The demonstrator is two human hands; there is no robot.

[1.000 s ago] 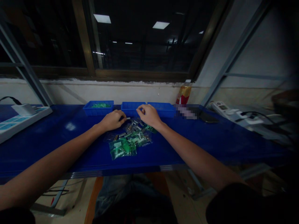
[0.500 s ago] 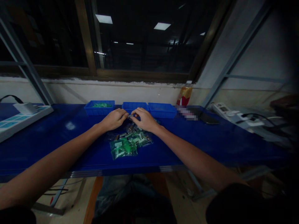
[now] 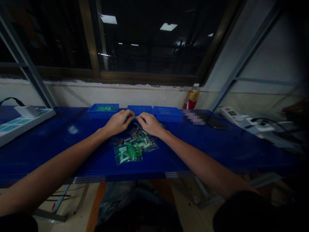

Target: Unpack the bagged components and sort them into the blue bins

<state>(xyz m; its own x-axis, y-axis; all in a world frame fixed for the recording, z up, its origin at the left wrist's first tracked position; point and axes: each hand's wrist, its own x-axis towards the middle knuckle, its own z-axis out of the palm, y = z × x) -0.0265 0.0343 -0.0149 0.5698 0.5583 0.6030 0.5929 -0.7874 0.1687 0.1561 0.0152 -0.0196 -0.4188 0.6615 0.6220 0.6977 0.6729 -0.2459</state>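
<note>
My left hand [image 3: 120, 121] and my right hand [image 3: 150, 124] meet just in front of the blue bins. Thumb and fingers of each are pinched at a small pale item between them, too small and hidden to name. Beneath and nearer to me lies a pile of clear plastic bags [image 3: 146, 142] with small metal-looking parts. At its front is a bag with green contents [image 3: 127, 153]. Darker small parts [image 3: 135, 131] lie below the fingertips.
A blue bin [image 3: 103, 113] with green bags stands behind my left hand. Two more, a middle bin [image 3: 140, 110] and a right bin [image 3: 168, 115], stand alongside. A phone [image 3: 217, 123] lies at right. Power strips [image 3: 26, 122] flank the blue table [image 3: 60, 151].
My fingers have shifted around the small item, the left ones arching higher and the right ones curling over it, so it shows less. The pile and bins look the same.
</note>
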